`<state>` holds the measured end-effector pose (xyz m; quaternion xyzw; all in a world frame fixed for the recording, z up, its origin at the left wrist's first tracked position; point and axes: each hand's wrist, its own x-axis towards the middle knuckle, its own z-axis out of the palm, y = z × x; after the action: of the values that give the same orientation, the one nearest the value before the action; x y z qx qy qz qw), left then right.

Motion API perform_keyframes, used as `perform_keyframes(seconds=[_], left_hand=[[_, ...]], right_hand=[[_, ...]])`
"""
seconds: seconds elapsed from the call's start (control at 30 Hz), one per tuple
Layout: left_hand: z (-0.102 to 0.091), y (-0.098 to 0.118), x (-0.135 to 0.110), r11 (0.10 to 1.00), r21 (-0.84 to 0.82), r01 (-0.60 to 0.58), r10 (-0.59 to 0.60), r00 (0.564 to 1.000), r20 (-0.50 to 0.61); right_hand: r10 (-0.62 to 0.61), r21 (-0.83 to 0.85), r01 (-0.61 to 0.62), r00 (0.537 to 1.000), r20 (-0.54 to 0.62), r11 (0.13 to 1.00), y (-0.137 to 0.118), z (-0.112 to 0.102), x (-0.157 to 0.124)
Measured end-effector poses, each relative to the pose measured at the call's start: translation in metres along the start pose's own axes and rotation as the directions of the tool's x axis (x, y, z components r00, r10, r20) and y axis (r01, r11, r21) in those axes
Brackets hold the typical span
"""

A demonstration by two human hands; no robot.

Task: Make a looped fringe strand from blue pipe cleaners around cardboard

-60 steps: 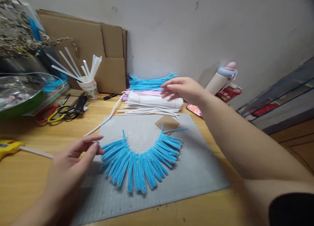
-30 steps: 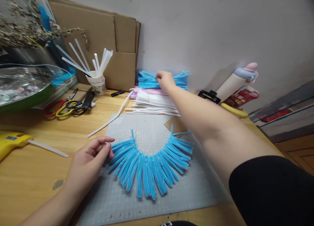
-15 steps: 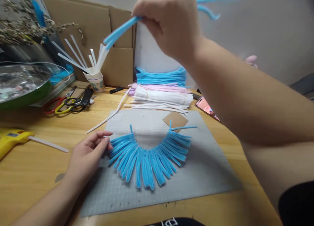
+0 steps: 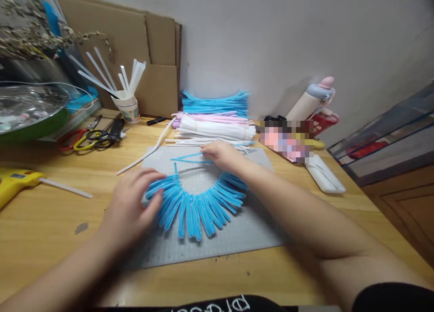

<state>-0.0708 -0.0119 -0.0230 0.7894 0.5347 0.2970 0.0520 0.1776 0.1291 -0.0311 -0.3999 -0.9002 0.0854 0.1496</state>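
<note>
A fan-shaped arc of folded blue pipe cleaners (image 4: 198, 203) lies on a grey cutting mat (image 4: 251, 230). My left hand (image 4: 130, 208) rests on the arc's left end, fingers spread flat over it. My right hand (image 4: 220, 153) is at the arc's far right end, fingers closed on a loose blue pipe cleaner (image 4: 186, 158) that lies across the mat toward the left. Stacks of blue (image 4: 215, 103), pink and white pipe cleaners (image 4: 217, 130) sit behind the mat by the wall.
A yellow glue gun (image 4: 15, 183) lies at the left. Scissors (image 4: 88, 138), a cup of glue sticks (image 4: 127, 105), cardboard (image 4: 111, 36) and a metal bowl (image 4: 27, 108) stand at the back left. A bottle (image 4: 310, 99) and a white case (image 4: 323, 176) are at the right.
My right hand pulled a blue pipe cleaner from the back stack, lifted it high, then brought it down to the mat. My left hand slid onto the arc's left end.
</note>
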Motion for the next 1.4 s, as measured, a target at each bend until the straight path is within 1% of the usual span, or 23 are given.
perform_keyframes(seconds=[0.03, 0.07, 0.13, 0.2, 0.27, 0.3, 0.33, 0.4, 0.43, 0.5, 0.57, 0.63, 0.7, 0.8, 0.87, 0.93, 1.0, 1.07, 1.17, 1.23, 1.3, 1.33, 1.4], left_hand=[[0.003, 0.012, 0.0, 0.995, 0.014, -0.101, 0.099, 0.989, 0.106], [0.007, 0.025, 0.001, 0.987, 0.03, -0.157, 0.148, 0.97, 0.194], [0.021, 0.053, 0.004, 0.978, 0.033, -0.206, 0.18, 0.911, 0.37], [0.04, 0.077, 0.009, 0.979, 0.043, -0.197, 0.153, 0.863, 0.482], [0.058, 0.092, 0.013, 0.978, 0.115, -0.172, 0.085, 0.842, 0.533], [0.065, 0.095, 0.015, 0.974, 0.146, -0.173, 0.068, 0.839, 0.54], [0.07, 0.097, 0.016, 0.97, 0.154, -0.185, 0.072, 0.835, 0.546], [0.075, 0.093, 0.016, 0.966, 0.144, -0.216, 0.104, 0.829, 0.549], [0.074, 0.089, 0.016, 0.965, 0.132, -0.225, 0.116, 0.825, 0.553], [0.069, 0.079, 0.014, 0.966, 0.1, -0.237, 0.141, 0.812, 0.567], [0.062, 0.069, 0.014, 0.965, 0.06, -0.256, 0.174, 0.794, 0.583], [0.053, 0.06, 0.014, 0.962, 0.028, -0.273, 0.201, 0.77, 0.606], [0.046, 0.053, 0.015, 0.956, -0.016, -0.292, 0.24, 0.751, 0.615], [0.036, 0.042, 0.019, 0.939, -0.084, -0.332, 0.31, 0.717, 0.624], [0.031, 0.034, 0.023, 0.926, -0.112, -0.36, 0.343, 0.682, 0.646], [0.027, 0.025, 0.027, 0.918, -0.107, -0.383, 0.353, 0.662, 0.661], [0.022, 0.017, 0.031, 0.915, -0.074, -0.396, 0.344, 0.674, 0.654], [0.018, 0.016, 0.033, 0.923, -0.045, -0.382, 0.323, 0.706, 0.631], [0.018, 0.031, 0.037, 0.952, -0.057, -0.301, 0.276, 0.759, 0.59], [0.029, 0.051, 0.04, 0.973, -0.057, -0.224, 0.221, 0.831, 0.51], [0.047, 0.071, 0.044, 0.981, -0.035, -0.192, 0.187, 0.872, 0.452], [0.058, 0.08, 0.046, 0.978, -0.033, -0.207, 0.201, 0.877, 0.437], [0.078, 0.09, 0.049, 0.96, -0.034, -0.278, 0.265, 0.865, 0.427]], right_hand=[[-0.011, 0.02, 0.012, 0.998, -0.069, 1.0, 0.002, -0.009, -0.004], [-0.016, 0.031, 0.022, 0.987, -0.158, 0.999, 0.004, -0.019, -0.01], [-0.015, 0.021, 0.023, 0.945, -0.327, 1.0, 0.01, -0.042, -0.027], [0.012, -0.008, -0.017, 0.904, -0.428, 1.0, 0.017, -0.059, -0.05], [0.12, 0.001, -0.132, 0.898, -0.423, 0.991, 0.026, -0.066, -0.075], [0.2, 0.012, -0.213, 0.898, -0.392, 0.977, 0.031, -0.065, -0.087], [0.283, 0.019, -0.293, 0.9, -0.333, 0.956, 0.037, -0.062, -0.097], [0.396, -0.016, -0.406, 0.899, -0.188, 0.914, 0.046, -0.049, -0.11], [0.424, -0.038, -0.432, 0.896, -0.133, 0.901, 0.05, -0.042, -0.113], [0.412, -0.053, -0.415, 0.91, -0.052, 0.908, 0.052, -0.027, -0.111], [0.365, -0.048, -0.363, 0.931, 0.028, 0.93, 0.049, -0.018, -0.102], [0.329, -0.045, -0.326, 0.938, 0.106, 0.944, 0.043, -0.015, -0.09], [0.31, -0.034, -0.308, 0.937, 0.159, 0.951, 0.038, -0.019, -0.079], [0.313, -0.014, -0.315, 0.936, 0.159, 0.949, 0.041, -0.029, -0.062], [0.353, -0.035, -0.351, 0.93, 0.098, 0.936, 0.048, -0.033, -0.052], [0.39, -0.076, -0.386, 0.92, 0.039, 0.919, 0.055, -0.032, -0.045], [0.396, -0.11, -0.393, 0.918, 0.007, 0.913, 0.058, -0.029, -0.044], [0.368, -0.129, -0.367, 0.93, -0.015, 0.921, 0.055, -0.028, -0.05], [0.261, -0.095, -0.264, 0.964, -0.043, 0.96, 0.042, -0.034, -0.074], [0.206, -0.016, -0.207, 0.978, -0.045, 0.978, 0.03, -0.041, -0.097], [0.222, 0.036, -0.221, 0.975, -0.024, 0.975, 0.02, -0.046, -0.122], [0.23, 0.052, -0.23, 0.973, -0.002, 0.972, 0.017, -0.046, -0.132], [0.242, 0.062, -0.244, 0.969, 0.042, 0.968, 0.016, -0.044, -0.149]])
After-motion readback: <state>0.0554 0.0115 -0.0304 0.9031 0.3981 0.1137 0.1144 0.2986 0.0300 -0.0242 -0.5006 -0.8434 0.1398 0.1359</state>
